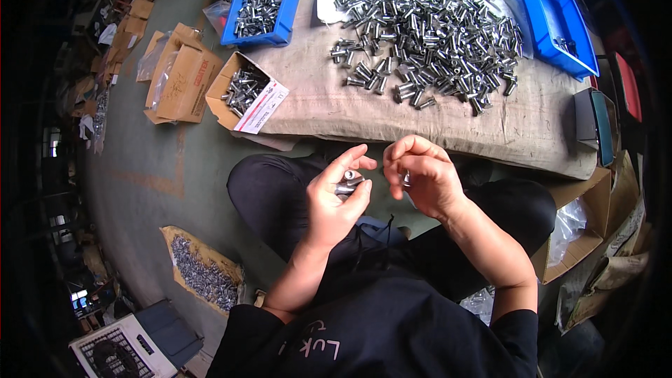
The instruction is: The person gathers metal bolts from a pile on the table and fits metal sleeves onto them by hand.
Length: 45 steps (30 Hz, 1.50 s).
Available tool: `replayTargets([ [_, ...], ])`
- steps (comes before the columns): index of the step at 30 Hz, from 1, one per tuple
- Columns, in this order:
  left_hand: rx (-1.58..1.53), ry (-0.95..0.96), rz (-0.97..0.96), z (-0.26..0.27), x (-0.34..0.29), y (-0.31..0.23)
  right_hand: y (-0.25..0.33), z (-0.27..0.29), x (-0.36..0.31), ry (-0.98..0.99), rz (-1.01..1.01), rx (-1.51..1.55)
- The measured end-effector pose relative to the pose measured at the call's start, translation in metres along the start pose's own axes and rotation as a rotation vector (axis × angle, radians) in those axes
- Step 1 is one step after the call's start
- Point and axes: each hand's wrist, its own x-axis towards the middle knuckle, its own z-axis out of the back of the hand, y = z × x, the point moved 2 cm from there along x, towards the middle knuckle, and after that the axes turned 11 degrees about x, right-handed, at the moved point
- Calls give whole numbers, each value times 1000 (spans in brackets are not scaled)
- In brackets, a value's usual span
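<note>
My left hand [329,203] is closed around a few short, shiny metal sleeves [350,186], one with its hollow round end facing up. To its right, my right hand [430,175] has its fingers curled, with a small shiny metal piece [407,179] at the fingers; its full shape is partly hidden. A narrow gap separates the two hands, both above my lap in front of the table's near edge. On the cloth-covered table [308,108] beyond lies a large heap of similar headed metal sleeves [448,42], partly on a white sheet.
A blue bin [285,33] of metal pieces and a small open carton [260,108] of them stand at the table's left. Another blue bin [539,10], holding a few dark pieces, stands right. Cardboard boxes [183,84] and a tray of small parts [203,269] lie on the left floor.
</note>
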Motion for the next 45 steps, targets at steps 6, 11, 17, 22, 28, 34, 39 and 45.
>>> replayTargets([
  [6,615,28,-323,-12,1,-10,-10,-14,-5,165,367,-1169],
  [11,269,16,-81,-6,-1,-1,-6,-6,-4,-66,112,-737],
  [17,-357,76,151,7,1,12,-9,3,-2,-54,11,-344],
  [22,-279,18,109,5,0,13,-10,4,-2,-29,58,-441],
  [28,-189,-29,43,4,1,6,-10,2,-4,-31,67,-498],
  [34,-109,-44,-67,5,3,4,-9,1,-4,-57,66,-483],
  [39,-368,54,94,5,3,10,-8,-5,-5,65,250,-672],
  [45,-87,-3,-24,7,3,8,-7,-3,-5,29,171,-581],
])
